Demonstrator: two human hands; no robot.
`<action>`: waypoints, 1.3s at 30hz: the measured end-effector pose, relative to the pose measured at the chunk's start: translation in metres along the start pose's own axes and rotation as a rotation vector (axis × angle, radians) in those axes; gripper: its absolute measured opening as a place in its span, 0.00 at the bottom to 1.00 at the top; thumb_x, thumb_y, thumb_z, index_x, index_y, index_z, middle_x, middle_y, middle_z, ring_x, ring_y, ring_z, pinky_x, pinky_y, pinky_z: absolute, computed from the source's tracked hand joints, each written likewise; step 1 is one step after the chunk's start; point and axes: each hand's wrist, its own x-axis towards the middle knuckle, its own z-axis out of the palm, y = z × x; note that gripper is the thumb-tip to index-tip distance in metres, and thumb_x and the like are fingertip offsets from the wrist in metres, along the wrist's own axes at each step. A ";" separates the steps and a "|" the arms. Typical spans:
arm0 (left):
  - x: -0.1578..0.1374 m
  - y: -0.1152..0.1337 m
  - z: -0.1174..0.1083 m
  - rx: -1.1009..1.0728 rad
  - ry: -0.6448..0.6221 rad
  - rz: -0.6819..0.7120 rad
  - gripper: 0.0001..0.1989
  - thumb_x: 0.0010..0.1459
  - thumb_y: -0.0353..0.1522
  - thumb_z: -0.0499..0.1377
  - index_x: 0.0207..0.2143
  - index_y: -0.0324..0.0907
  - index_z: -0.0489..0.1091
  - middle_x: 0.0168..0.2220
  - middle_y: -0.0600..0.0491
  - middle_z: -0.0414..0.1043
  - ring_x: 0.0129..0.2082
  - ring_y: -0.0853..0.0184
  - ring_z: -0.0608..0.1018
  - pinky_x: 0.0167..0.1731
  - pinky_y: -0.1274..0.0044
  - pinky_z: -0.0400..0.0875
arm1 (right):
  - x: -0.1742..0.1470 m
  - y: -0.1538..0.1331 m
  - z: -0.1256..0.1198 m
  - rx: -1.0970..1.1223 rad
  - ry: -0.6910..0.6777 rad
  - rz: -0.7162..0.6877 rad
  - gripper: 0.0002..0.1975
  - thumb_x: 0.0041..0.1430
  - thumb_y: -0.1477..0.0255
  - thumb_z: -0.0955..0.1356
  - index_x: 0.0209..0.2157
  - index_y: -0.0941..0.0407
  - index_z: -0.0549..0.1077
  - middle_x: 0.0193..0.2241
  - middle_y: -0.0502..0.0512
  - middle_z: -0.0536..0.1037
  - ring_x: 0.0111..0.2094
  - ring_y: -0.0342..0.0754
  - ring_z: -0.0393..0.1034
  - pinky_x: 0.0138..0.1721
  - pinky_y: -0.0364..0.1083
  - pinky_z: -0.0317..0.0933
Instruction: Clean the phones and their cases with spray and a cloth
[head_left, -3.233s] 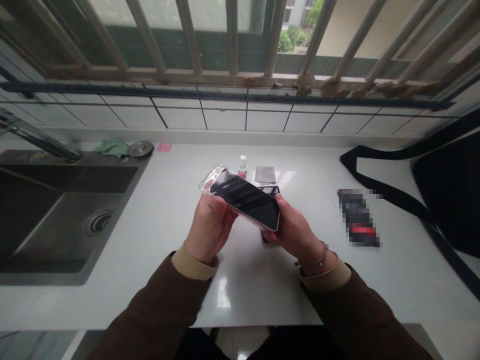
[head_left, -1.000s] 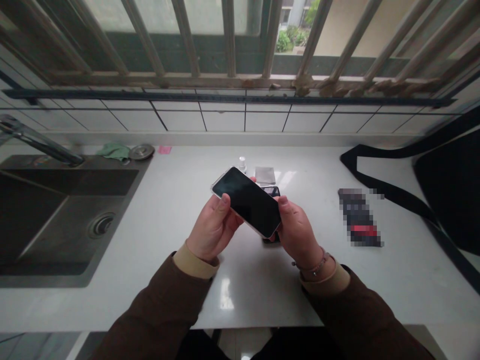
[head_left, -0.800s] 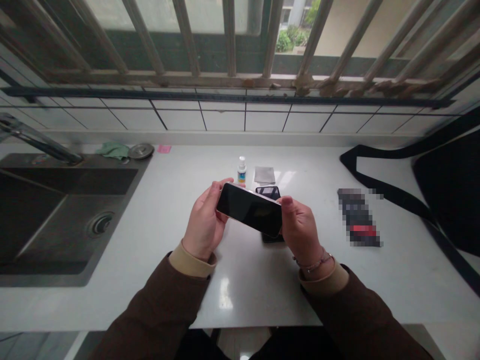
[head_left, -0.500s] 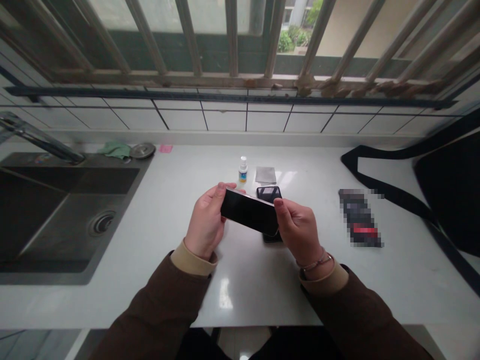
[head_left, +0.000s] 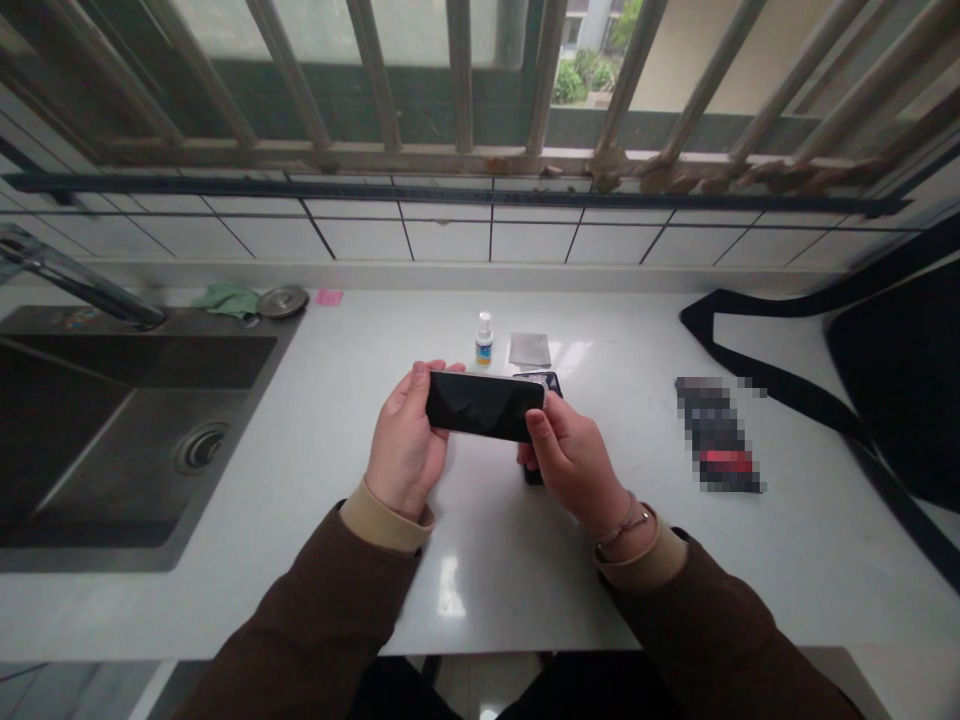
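Note:
A smartphone [head_left: 484,407] with a dark screen is held sideways above the counter, its screen facing me. My left hand [head_left: 409,430] grips its left end, thumb along the edge. At the other end, my right hand [head_left: 574,450] pinches the lower right corner, thumb on the front. Partly hidden behind the phone and my right hand, a second black phone-like object [head_left: 551,380] lies on the counter. Beyond these stand a small white spray bottle [head_left: 484,340] with a blue and yellow label and a folded grey cloth [head_left: 529,349] lying flat.
On the left is a dark sink [head_left: 157,450] with a faucet [head_left: 82,285]. A green rag [head_left: 227,299], a metal drain lid [head_left: 283,301] and a pink slip [head_left: 328,297] lie behind it. At right are a pixelated dark item [head_left: 716,435] and a black bag [head_left: 900,360] with straps.
The phone has turned from slanting down rightward to nearly level and shifted slightly left. My right hand moved left with it, covering more of the object behind.

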 end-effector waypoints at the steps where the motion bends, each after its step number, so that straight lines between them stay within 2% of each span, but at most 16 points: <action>1: 0.000 0.000 0.001 -0.004 -0.002 -0.002 0.18 0.66 0.46 0.70 0.44 0.40 0.78 0.42 0.46 0.84 0.48 0.59 0.86 0.55 0.67 0.80 | 0.000 -0.001 0.001 -0.015 0.013 -0.011 0.22 0.78 0.48 0.61 0.38 0.51 0.70 0.20 0.47 0.77 0.20 0.46 0.71 0.28 0.44 0.62; 3: -0.003 0.001 0.002 0.001 -0.019 -0.014 0.19 0.69 0.48 0.67 0.46 0.39 0.78 0.43 0.45 0.84 0.49 0.58 0.86 0.54 0.67 0.81 | 0.000 -0.003 0.001 -0.028 0.063 -0.002 0.21 0.79 0.49 0.61 0.39 0.50 0.70 0.18 0.45 0.74 0.19 0.46 0.69 0.27 0.45 0.61; 6: -0.009 0.001 0.005 0.085 -0.085 -0.026 0.24 0.72 0.51 0.62 0.52 0.40 0.78 0.46 0.44 0.81 0.47 0.59 0.84 0.44 0.71 0.83 | 0.000 -0.006 0.000 -0.033 0.165 0.043 0.21 0.79 0.50 0.61 0.38 0.50 0.70 0.16 0.44 0.71 0.17 0.46 0.66 0.24 0.45 0.58; 9: -0.017 0.000 0.006 0.302 -0.180 -0.011 0.29 0.69 0.52 0.65 0.63 0.45 0.72 0.56 0.43 0.76 0.51 0.57 0.82 0.36 0.75 0.83 | -0.002 -0.006 -0.001 -0.123 0.250 0.013 0.20 0.80 0.53 0.61 0.38 0.50 0.71 0.17 0.45 0.71 0.17 0.46 0.67 0.25 0.46 0.59; 11: -0.021 -0.001 0.006 0.392 -0.217 -0.045 0.37 0.65 0.52 0.68 0.70 0.49 0.64 0.61 0.41 0.72 0.53 0.54 0.81 0.34 0.75 0.83 | -0.003 -0.005 -0.001 -0.235 0.273 -0.063 0.18 0.80 0.56 0.62 0.41 0.52 0.74 0.19 0.47 0.74 0.19 0.47 0.68 0.27 0.46 0.60; 14: -0.023 -0.001 0.008 0.290 -0.192 -0.158 0.42 0.63 0.52 0.70 0.71 0.50 0.57 0.57 0.42 0.73 0.47 0.58 0.82 0.37 0.72 0.83 | -0.004 -0.001 0.001 -0.362 0.173 -0.207 0.18 0.79 0.57 0.62 0.50 0.54 0.77 0.26 0.53 0.80 0.24 0.49 0.73 0.30 0.47 0.62; 17: -0.020 0.001 0.009 0.161 -0.074 -0.202 0.35 0.61 0.48 0.73 0.63 0.47 0.63 0.48 0.50 0.74 0.39 0.65 0.81 0.39 0.74 0.80 | -0.004 0.000 0.003 -0.367 -0.046 -0.353 0.21 0.79 0.54 0.63 0.58 0.53 0.77 0.34 0.55 0.85 0.31 0.51 0.77 0.35 0.48 0.65; 20: -0.013 0.003 0.004 0.207 0.033 -0.134 0.28 0.58 0.42 0.75 0.54 0.46 0.67 0.44 0.55 0.72 0.34 0.70 0.78 0.38 0.75 0.76 | -0.003 -0.001 0.002 -0.346 -0.178 -0.426 0.24 0.80 0.53 0.61 0.60 0.54 0.77 0.33 0.54 0.84 0.32 0.51 0.78 0.38 0.48 0.66; 22: -0.008 0.005 -0.002 0.348 0.049 -0.018 0.24 0.58 0.42 0.74 0.49 0.46 0.68 0.42 0.56 0.71 0.33 0.69 0.76 0.40 0.73 0.76 | -0.001 -0.002 0.001 -0.390 -0.121 -0.375 0.23 0.81 0.56 0.60 0.57 0.55 0.78 0.35 0.57 0.84 0.36 0.53 0.78 0.41 0.49 0.66; 25: -0.005 0.009 -0.009 0.758 -0.030 0.204 0.24 0.57 0.42 0.74 0.51 0.46 0.71 0.45 0.51 0.72 0.43 0.60 0.78 0.52 0.63 0.75 | 0.004 0.001 0.001 -0.574 0.094 -0.217 0.19 0.80 0.61 0.61 0.54 0.56 0.78 0.44 0.63 0.83 0.45 0.57 0.76 0.50 0.53 0.67; 27: -0.006 0.010 -0.010 1.019 -0.064 0.354 0.26 0.54 0.39 0.75 0.53 0.46 0.73 0.48 0.48 0.71 0.52 0.52 0.76 0.61 0.56 0.71 | 0.006 0.007 0.002 -0.714 0.178 -0.111 0.19 0.77 0.60 0.66 0.57 0.57 0.77 0.49 0.67 0.80 0.50 0.62 0.73 0.54 0.58 0.66; 29: -0.008 0.007 -0.009 1.174 -0.071 0.449 0.29 0.53 0.36 0.75 0.57 0.46 0.74 0.52 0.45 0.69 0.58 0.49 0.75 0.66 0.53 0.68 | 0.007 0.014 0.006 -0.817 0.197 -0.024 0.26 0.72 0.56 0.70 0.63 0.57 0.72 0.57 0.71 0.76 0.56 0.68 0.69 0.56 0.62 0.67; 32: -0.010 -0.002 -0.008 1.274 -0.076 0.484 0.35 0.54 0.34 0.74 0.63 0.43 0.71 0.55 0.43 0.64 0.59 0.47 0.74 0.67 0.52 0.67 | 0.003 0.022 0.014 -0.895 0.195 0.025 0.37 0.70 0.52 0.70 0.71 0.58 0.63 0.68 0.76 0.66 0.67 0.74 0.60 0.60 0.69 0.64; 35: -0.009 -0.011 -0.010 1.307 -0.080 0.510 0.38 0.55 0.34 0.73 0.66 0.40 0.68 0.57 0.41 0.62 0.61 0.45 0.73 0.68 0.51 0.67 | -0.001 0.024 0.019 -0.927 0.164 0.032 0.40 0.71 0.53 0.69 0.74 0.58 0.57 0.74 0.78 0.58 0.72 0.76 0.53 0.63 0.72 0.60; 39: -0.005 -0.018 -0.012 1.298 -0.083 0.538 0.36 0.55 0.32 0.72 0.65 0.41 0.68 0.56 0.41 0.62 0.62 0.44 0.73 0.69 0.51 0.66 | -0.002 0.021 0.021 -0.925 0.121 0.077 0.36 0.71 0.57 0.69 0.73 0.57 0.60 0.73 0.77 0.60 0.69 0.75 0.57 0.60 0.71 0.63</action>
